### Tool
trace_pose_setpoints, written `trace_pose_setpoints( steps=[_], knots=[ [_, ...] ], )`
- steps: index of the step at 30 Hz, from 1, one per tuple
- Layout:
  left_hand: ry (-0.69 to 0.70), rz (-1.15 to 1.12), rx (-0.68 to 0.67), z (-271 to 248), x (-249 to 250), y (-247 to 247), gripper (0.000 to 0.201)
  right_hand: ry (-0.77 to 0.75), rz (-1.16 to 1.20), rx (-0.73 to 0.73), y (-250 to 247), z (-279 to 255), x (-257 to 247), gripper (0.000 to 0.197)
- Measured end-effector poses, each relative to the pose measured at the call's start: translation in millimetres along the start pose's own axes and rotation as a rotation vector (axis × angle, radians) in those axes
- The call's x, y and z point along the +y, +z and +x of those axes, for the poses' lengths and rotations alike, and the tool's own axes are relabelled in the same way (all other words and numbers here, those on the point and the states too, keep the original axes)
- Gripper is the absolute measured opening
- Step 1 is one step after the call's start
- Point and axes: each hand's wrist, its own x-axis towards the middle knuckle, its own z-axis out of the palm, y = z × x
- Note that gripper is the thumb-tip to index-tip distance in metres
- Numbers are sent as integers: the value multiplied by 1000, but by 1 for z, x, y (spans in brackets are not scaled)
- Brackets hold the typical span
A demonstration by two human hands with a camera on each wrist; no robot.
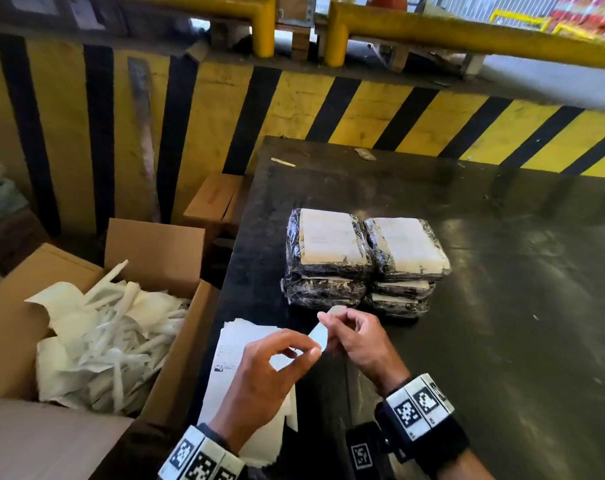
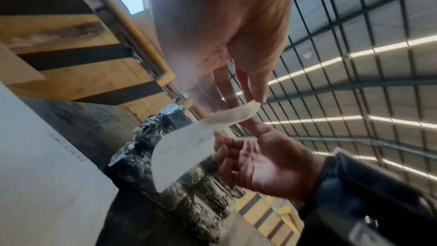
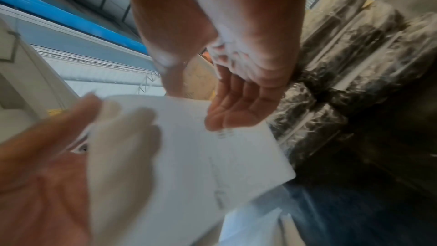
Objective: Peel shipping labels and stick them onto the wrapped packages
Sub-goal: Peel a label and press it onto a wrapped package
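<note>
While both hands hold one white label (image 1: 320,336) up in the air, a few things could go wrong. The left hand (image 1: 266,375) pinches the near edge of the label between thumb and first finger, and its other fingers are loosely curled. The right hand (image 1: 358,344) pinches the far edge with its fingertips. The label bends between them, just above the stack of label sheets (image 1: 238,368) on the dark table (image 1: 501,306). If the hands pull apart too fast, the thin paper could tear. If the sticky side folds over and touches itself, it could stick shut and be ruined. It could also stick to a finger and crumple. The wrapped packages (image 1: 359,261) sit in a pile near the hands, farther back on the table, and the top ones already carry white labels, so the person may have to find a bare one. The shiny wrap looks wrinkly, so a label pressed on carelessly could end up crooked or bubbly. Peeled backing paper lies in the cardboard box (image 1: 162,251) on the left.
</note>
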Motion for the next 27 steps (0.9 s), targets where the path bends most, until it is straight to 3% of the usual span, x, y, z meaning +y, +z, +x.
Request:
trace_pose_setpoints(
  steps=[2,4,6,9,13,21,27],
  knots=[
    [57,28,-91,1,2,5,10,-39,-58,61,0,-1,-2,7],
    [55,-3,-147,0,5,3,12,-85,-36,138,-5,-3,0,5],
    [-23,-67,-83,2,6,-3,25,-108,53,187,-14,-3,1,6],
    [-150,-80,138,14,3,-6,35,-104,162,151,-31,-6,-1,7],
    [-351,-335,66,30,9,6,19,-56,177,106,-47,-7,8,3],
    [-344,-249,22,50,8,53,9,-28,2,167,-86,-3,26,12],
    [-311,-131,41,97,23,97,7,-48,12,173,-136,20,18,3]
  ],
)
